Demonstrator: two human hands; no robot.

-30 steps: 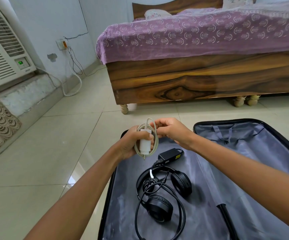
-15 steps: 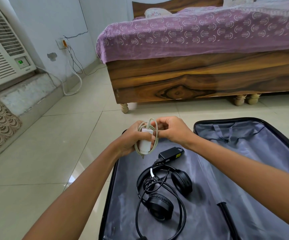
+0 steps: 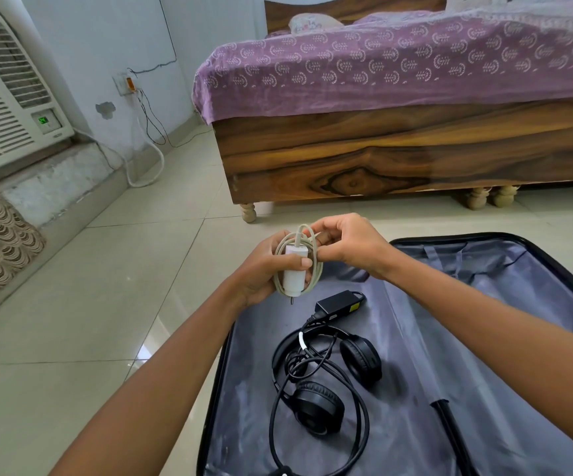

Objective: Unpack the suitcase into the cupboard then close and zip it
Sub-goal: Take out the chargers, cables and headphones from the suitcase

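Head view, near to far. Black headphones [image 3: 326, 383] lie in the near part of the open suitcase [image 3: 535, 269], their cable looped around them on the grey lining. Just beyond sits a black power adapter [image 3: 338, 301], lead running into the same tangle. Above the suitcase's far left corner, left hand [image 3: 264, 269] grips a white charger [image 3: 293, 274], fingers curled round the body, pin pointing down. Pale cable [image 3: 316, 259] is coiled around it. Right hand [image 3: 343, 245] pinches the top of that coil, looks like it's tucking the end in.

Beyond: tiled floor [image 3: 106, 304], wooden bed [image 3: 398, 159] with purple cover, AC unit [image 3: 6, 97] far left. Cupboard not in frame.

Risks, my read: coil is loose, so releasing the pinch could let it spring open and trail during the carry. Headphone and adapter leads overlap, so lifting one may drag the other. Any cable left across the rim could foul the zip later.
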